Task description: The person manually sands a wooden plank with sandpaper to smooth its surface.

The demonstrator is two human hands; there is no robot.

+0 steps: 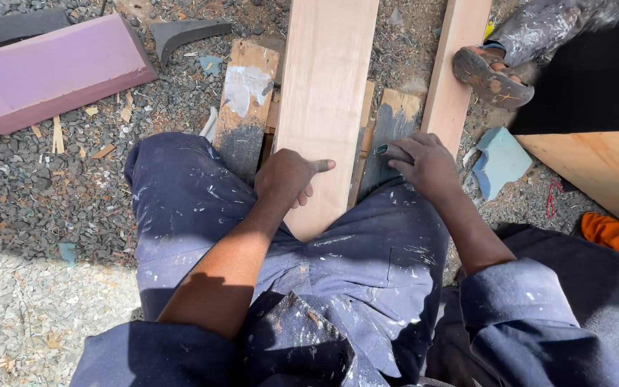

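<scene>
Between the knees, at twelve o'clock from the lap: a pale wooden plank (324, 107), its near end wedged against the blue trousers (367, 251), seemingly to stop it sliding. Left hand (289, 178) pressed flat on that end, thumb out, loosely curled, holding nothing. Right hand (424, 161) at one o'clock, grip closed round a small dark tool (382, 149) (kind unclear), tip by the plank's edge. Scrap boards (245, 107) underneath as props. Another person's sandalled foot (492, 75) at two o'clock.

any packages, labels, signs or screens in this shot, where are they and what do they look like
None in view: only bare wooden planks, a purple foam block, a pale blue foam scrap and gravel around the person's hands.
</scene>
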